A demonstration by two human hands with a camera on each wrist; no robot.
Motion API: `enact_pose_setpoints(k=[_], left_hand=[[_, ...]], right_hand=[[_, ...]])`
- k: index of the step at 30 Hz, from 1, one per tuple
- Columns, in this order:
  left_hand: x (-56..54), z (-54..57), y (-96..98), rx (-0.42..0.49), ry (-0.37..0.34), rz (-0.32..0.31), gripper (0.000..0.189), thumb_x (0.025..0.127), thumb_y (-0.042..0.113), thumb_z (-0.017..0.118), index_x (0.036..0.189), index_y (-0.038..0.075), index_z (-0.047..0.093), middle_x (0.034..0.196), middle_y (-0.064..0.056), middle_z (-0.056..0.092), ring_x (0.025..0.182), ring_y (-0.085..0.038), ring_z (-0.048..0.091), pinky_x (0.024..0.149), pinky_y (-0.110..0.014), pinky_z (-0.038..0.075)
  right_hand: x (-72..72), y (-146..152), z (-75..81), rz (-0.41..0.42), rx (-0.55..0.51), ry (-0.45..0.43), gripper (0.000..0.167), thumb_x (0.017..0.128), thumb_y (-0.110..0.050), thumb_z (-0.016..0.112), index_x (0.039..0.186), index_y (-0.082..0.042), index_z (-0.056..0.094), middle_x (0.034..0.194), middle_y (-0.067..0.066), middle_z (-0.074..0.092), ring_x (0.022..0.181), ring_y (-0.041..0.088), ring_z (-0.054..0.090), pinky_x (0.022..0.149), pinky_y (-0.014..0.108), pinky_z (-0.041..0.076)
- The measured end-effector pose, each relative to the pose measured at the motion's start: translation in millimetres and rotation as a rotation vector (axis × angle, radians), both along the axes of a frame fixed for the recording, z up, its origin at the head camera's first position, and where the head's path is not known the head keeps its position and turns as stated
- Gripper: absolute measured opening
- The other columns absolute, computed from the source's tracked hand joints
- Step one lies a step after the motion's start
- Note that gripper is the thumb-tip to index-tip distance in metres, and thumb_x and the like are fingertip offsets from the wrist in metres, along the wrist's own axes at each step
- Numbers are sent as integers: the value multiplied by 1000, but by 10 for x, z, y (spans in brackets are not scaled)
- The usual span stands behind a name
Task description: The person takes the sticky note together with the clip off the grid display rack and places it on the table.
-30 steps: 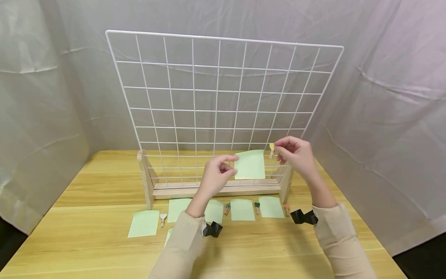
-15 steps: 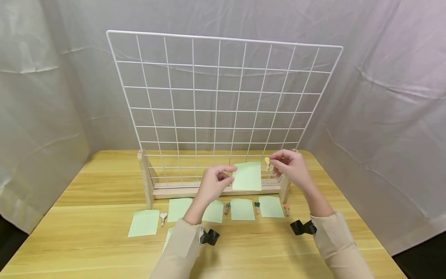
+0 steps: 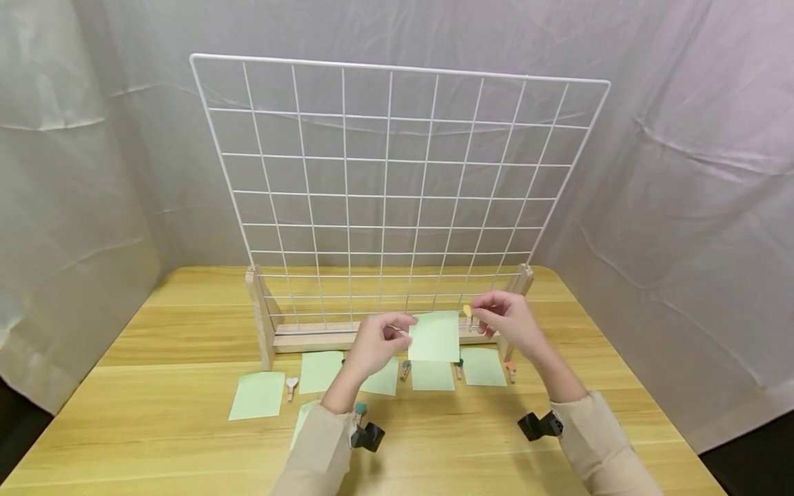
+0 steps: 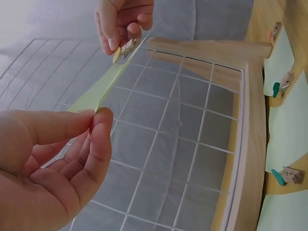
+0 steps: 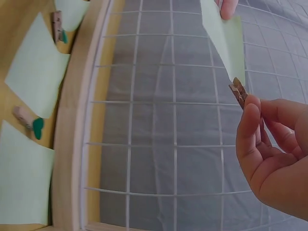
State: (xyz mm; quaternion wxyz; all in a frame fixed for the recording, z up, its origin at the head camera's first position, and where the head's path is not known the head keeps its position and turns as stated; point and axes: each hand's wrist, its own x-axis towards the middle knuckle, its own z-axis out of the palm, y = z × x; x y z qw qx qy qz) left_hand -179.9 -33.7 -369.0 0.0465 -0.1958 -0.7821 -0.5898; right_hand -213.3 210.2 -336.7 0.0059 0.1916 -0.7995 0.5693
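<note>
My left hand (image 3: 380,344) pinches the left edge of a pale green paper note (image 3: 434,336) between thumb and index finger. The note hangs in front of the lower part of a white wire grid (image 3: 384,196). At the note's right side my right hand (image 3: 507,318) pinches a small wooden clothespin (image 3: 469,318) with a yellow heart on it. In the right wrist view the clothespin (image 5: 238,92) is at the edge of the note (image 5: 224,41); I cannot tell whether it grips the paper. The left wrist view shows the note (image 4: 103,86) nearly edge-on.
The grid stands in a wooden base (image 3: 322,341). Before it on the table (image 3: 155,441) lie several green notes (image 3: 257,396) and clothespins: one with a white heart (image 3: 291,387), one orange (image 3: 511,370), others green. Grey cloth (image 3: 682,241) hangs around the table.
Both hands have come down and slightly left, toward me, with the note and the yellow-heart clothespin. The gap between the clothespin and the note's right edge has narrowed.
</note>
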Motion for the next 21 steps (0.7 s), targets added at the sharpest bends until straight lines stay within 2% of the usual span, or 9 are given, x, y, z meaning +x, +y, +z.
enact_pose_setpoints(k=[7,11,16,21], left_hand=[[49,-75,-33,5,-43,-31,23,78,-6,62,101,-4,63,90,-14,61,66,-22,60,52,-25,46],[80,-115,-58,-23,-63,-43,22,79,-6,61,101,-3,63,89,-13,60,63,-20,59,52,-25,46],[101,-200,-94,-53,-107,-54,20,80,-5,60,99,-2,64,90,-10,60,64,-14,58,57,-25,49],[119,-297,-123,-62,-168,-57,17,79,-5,61,95,-2,65,89,-9,61,63,-16,59,59,-31,51]], right_hand=[[34,8,-156,14,1,-95,13,83,1,58,91,12,57,76,28,55,54,15,53,48,26,48],[51,5,-265,36,-2,-128,15,83,1,59,92,13,57,75,24,57,55,15,54,49,27,49],[80,-5,-391,63,6,-155,16,83,0,59,92,14,57,73,14,59,54,15,55,48,28,49],[105,-3,-524,89,1,-197,19,83,-1,59,92,15,56,69,7,58,53,15,55,46,26,48]])
